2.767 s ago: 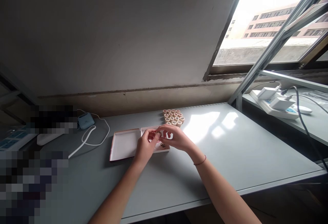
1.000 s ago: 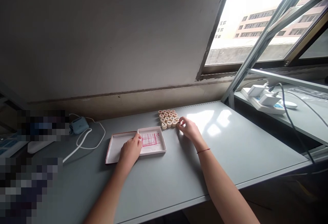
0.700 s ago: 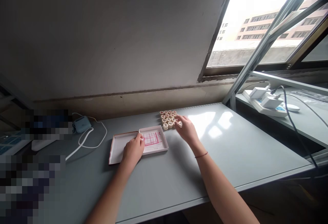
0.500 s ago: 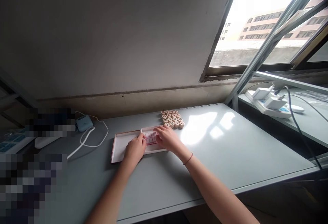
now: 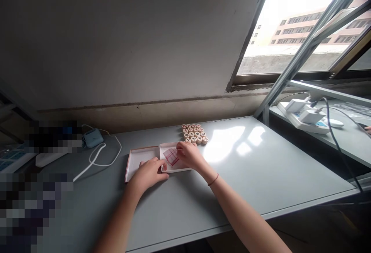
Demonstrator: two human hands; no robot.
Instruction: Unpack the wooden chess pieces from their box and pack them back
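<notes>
A shallow hinged box (image 5: 130, 164) lies unfolded on the desk, its pale inside facing up. In its right half is a folded, see-through sheet with red grid lines (image 5: 171, 157), which looks like a Chinese chess board sheet. My right hand (image 5: 189, 155) pinches the sheet at its right side, fingers bent and partly hidden. My left hand (image 5: 149, 174) straddles the box's front wall near the hinge, fingertips inside and thumb outside. Just behind the box, several round wooden Chinese chess pieces (image 5: 194, 133) stand in a block of rows, with characters on top.
A light blue device (image 5: 93, 138) with a white cable (image 5: 100, 165) lies at the left of the grey desk (image 5: 261, 175). A white power strip with chargers (image 5: 311, 118) sits on the adjoining surface at right. Metal frame bars (image 5: 307, 48) slant before the window.
My left hand has moved off the sheet toward the front wall of the box, with its thumb now spread. The sheet has turned and sits tilted in the box; my right hand stays at it.
</notes>
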